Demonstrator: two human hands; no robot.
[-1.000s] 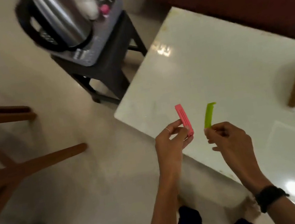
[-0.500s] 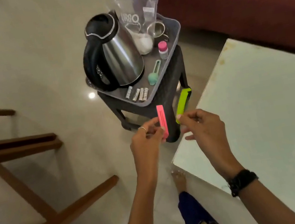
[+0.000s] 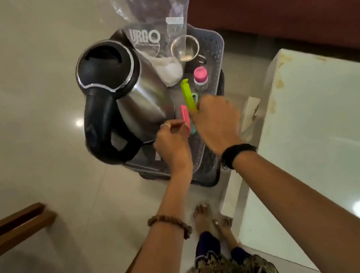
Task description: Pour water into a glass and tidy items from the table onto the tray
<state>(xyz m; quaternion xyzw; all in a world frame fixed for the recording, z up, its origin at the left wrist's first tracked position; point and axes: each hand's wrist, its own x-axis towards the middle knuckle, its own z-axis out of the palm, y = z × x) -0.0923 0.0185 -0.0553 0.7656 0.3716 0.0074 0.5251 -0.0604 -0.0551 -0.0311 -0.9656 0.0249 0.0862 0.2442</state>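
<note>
While both my hands hover over the tray's (image 3: 218,44) near end, my left hand (image 3: 170,143) pinches the pink clip (image 3: 185,117) upright beside the kettle (image 3: 119,94), and my right hand (image 3: 215,120) grips the green clip (image 3: 187,95), tilted near the pink-capped bottle (image 3: 200,78).

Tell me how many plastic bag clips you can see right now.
2. The pink clip is pinched in the left hand; the green clip is held by the right hand, both over the tray. Others may be hidden.
</note>
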